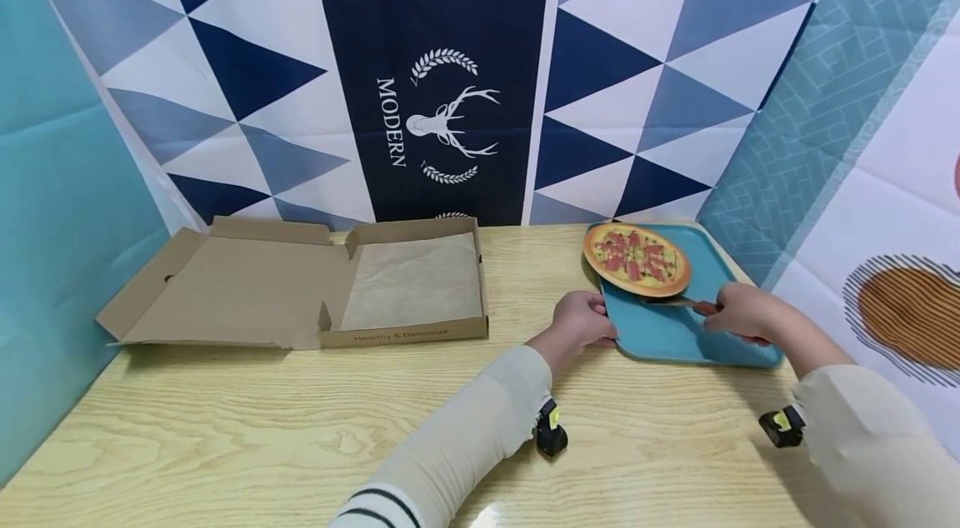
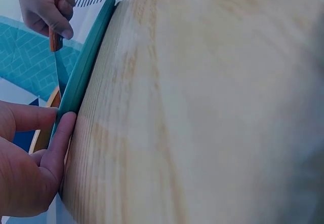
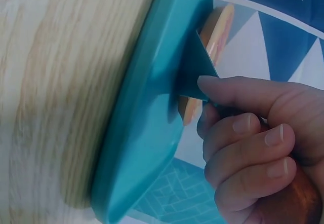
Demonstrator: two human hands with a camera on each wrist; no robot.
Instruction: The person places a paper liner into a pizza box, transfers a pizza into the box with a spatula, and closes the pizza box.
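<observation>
My right hand [image 1: 750, 314] grips the brown wooden handle [image 3: 291, 198] of a pizza server, thumb pressed along its top. The server's flat metal blade [image 3: 195, 72] reaches under a round pizza [image 1: 636, 260] with red and yellow topping. The pizza lies toward the back left of a blue-green tray [image 1: 675, 345], its left side overlapping the tray's edge in the head view. At the tray's near left edge, my left hand [image 1: 579, 321] pinches the rim [image 2: 83, 72] between thumb and fingers. Part of the blade is hidden under the pizza.
An open cardboard pizza box [image 1: 405, 335] lies on the wooden table [image 1: 300, 428] left of the tray, its lid [image 1: 240, 286] folded out to the left. Brown paper [image 1: 412, 282] lines the box. Patterned cloth [image 1: 442, 78] hangs behind and at the sides.
</observation>
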